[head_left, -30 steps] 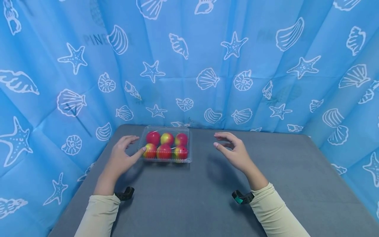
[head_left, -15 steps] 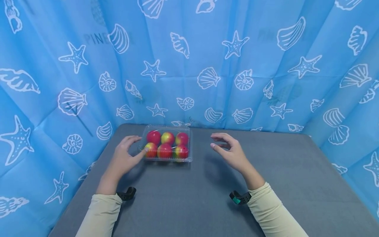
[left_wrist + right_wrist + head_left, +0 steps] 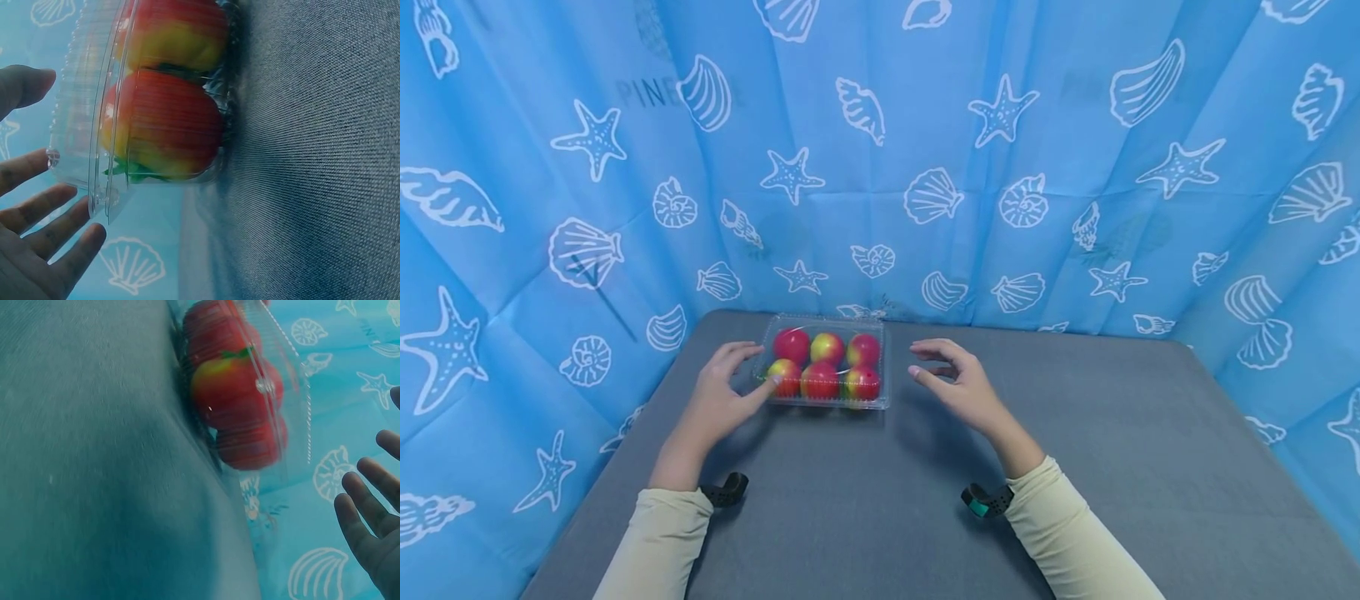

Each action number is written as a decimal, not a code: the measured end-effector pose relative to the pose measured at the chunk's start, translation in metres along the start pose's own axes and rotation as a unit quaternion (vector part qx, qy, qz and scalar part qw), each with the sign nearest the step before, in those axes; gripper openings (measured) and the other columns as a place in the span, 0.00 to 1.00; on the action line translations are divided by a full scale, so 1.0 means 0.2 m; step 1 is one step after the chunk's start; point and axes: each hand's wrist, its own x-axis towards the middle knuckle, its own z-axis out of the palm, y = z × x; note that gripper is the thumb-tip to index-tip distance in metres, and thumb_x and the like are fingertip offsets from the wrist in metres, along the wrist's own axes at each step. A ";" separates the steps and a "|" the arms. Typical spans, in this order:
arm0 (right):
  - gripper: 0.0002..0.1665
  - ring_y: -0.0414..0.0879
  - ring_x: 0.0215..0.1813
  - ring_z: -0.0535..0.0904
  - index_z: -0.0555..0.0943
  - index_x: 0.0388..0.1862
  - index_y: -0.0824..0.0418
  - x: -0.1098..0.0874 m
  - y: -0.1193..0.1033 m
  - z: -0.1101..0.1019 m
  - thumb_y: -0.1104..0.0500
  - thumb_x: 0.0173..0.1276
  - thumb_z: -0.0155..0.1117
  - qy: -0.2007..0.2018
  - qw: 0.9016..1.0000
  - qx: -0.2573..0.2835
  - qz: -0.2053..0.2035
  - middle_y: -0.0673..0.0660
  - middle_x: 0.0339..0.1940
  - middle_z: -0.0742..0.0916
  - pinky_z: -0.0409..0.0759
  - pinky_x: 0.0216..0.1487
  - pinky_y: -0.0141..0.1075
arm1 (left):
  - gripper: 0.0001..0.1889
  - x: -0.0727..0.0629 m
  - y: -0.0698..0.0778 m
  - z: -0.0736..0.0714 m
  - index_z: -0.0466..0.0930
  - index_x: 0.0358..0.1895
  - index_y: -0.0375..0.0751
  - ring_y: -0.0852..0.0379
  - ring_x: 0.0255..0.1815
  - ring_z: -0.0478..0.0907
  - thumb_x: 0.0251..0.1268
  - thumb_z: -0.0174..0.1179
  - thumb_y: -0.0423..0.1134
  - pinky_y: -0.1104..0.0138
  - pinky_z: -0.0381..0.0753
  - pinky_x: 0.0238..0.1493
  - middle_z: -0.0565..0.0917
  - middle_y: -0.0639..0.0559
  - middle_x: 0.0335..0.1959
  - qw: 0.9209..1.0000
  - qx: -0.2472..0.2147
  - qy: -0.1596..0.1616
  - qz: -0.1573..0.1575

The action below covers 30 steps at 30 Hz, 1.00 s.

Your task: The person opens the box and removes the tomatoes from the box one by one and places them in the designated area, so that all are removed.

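Observation:
A clear plastic clamshell box [image 3: 883,367] sits at the back left of the table, its lid down over several red-and-yellow fruits [image 3: 820,381] in two rows. At its left side is my left hand [image 3: 718,404], fingers spread, the thumb tip overlapping the front left corner in the head view. In the left wrist view, fingertips [image 3: 95,232] lie right at the lid's edge, and a green leaf shows under one fruit. My right hand [image 3: 958,387] hovers to the right of the box, fingers loosely bent and apart from it, with nothing in them.
The grey cloth-covered table [image 3: 850,517] extends in front and to the right. A blue curtain [image 3: 880,150] printed with white shells and starfish hangs close behind the box and along both sides. Each wrist wears a black band [image 3: 988,500].
My right hand has moved left toward the box. The left hand has stayed beside the box, with little movement, and the box stands where it was.

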 end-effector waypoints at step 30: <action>0.34 0.65 0.80 0.66 0.76 0.72 0.65 0.13 0.02 0.31 0.60 0.70 0.74 -0.052 0.998 -0.001 0.032 0.67 0.82 0.65 0.75 0.75 0.62 | 0.35 0.00 -0.01 0.04 0.75 0.73 0.43 0.34 0.81 0.63 0.67 0.74 0.52 0.35 0.80 0.67 0.65 0.40 0.82 0.999 -0.023 -0.036 -0.015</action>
